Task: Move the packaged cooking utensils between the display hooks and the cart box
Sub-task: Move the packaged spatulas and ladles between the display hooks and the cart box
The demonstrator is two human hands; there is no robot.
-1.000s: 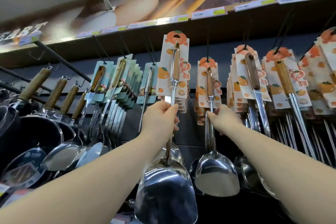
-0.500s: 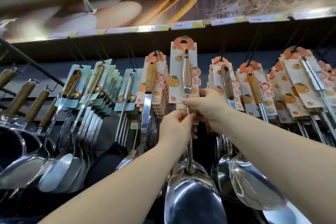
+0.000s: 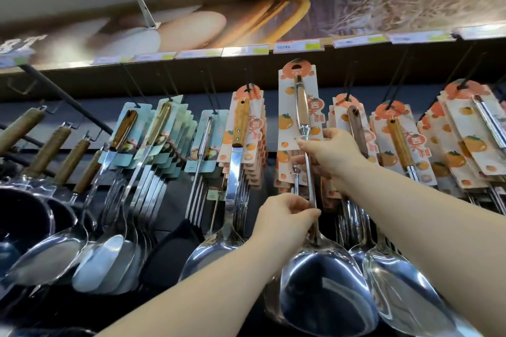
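You held a packaged steel spatula (image 3: pixel 306 161) up against the display, its orange-printed card raised above the neighbouring hung cards. Your left hand (image 3: pixel 284 216) was pinched shut on the thin shaft; your right hand (image 3: pixel 332 153) gripped it just below the wooden handle. It looked rigid, blade-heavy and slick, best held on the shaft.
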